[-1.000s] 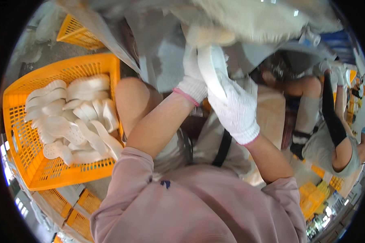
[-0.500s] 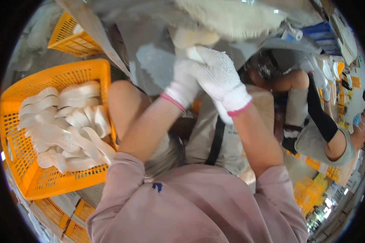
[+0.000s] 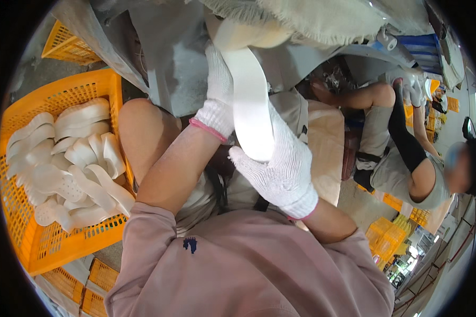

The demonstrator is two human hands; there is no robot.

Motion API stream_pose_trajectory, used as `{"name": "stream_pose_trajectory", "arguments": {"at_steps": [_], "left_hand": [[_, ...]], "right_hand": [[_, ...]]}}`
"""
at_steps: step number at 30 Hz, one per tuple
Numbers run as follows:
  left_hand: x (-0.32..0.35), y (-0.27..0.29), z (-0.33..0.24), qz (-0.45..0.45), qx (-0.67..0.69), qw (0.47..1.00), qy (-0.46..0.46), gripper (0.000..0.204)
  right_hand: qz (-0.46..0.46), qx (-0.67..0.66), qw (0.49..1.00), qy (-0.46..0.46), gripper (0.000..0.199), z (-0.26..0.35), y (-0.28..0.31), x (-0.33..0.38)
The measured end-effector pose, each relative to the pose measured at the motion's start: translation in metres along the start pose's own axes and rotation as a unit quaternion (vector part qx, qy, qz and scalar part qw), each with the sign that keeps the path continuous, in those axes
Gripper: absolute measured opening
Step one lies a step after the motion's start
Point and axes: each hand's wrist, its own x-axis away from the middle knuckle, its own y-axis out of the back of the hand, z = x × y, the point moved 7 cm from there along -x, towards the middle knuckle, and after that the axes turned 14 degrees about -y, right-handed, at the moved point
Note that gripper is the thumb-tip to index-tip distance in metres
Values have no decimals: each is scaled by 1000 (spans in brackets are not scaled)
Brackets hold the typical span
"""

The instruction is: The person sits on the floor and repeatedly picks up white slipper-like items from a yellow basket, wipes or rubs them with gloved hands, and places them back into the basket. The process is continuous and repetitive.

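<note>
A white sole (image 3: 248,100) is gripped between two gloved hands: left hand (image 3: 218,90) closed on its edge at nine o'clock, right hand (image 3: 280,166) cupping its six o'clock end.

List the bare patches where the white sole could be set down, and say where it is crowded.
Bare mesh shows along the near and left edges of the orange crate; its middle is crowded with white soles. The tan cushion right of the right hand is bare. The left hand works under the buffing wheel.

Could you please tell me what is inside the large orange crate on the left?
The orange crate holds a loose pile of white shoe soles. Those on top hide any lying underneath and most of its floor.
</note>
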Motion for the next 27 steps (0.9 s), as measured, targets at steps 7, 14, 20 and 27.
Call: {"name": "stream_pose_trajectory", "arguments": {"at_steps": [7, 14, 20, 27], "left_hand": [[-39, 19, -51, 31, -222, 964, -145, 54], [-20, 6, -46, 114, -237, 952, -154, 38], [13, -36, -62, 87, -559, 688, -455, 45], [-21, 36, -7, -47, -24, 996, -79, 34]], "right_hand": [[-86, 41, 992, 87, 44, 15, -5, -51], [-152, -42, 986, 54, 55, 4, -16, -70], [-199, -86, 975, 50, 44, 12, -9, -77], [-20, 106, 985, 131, 39, 11, 6, -14]]}}
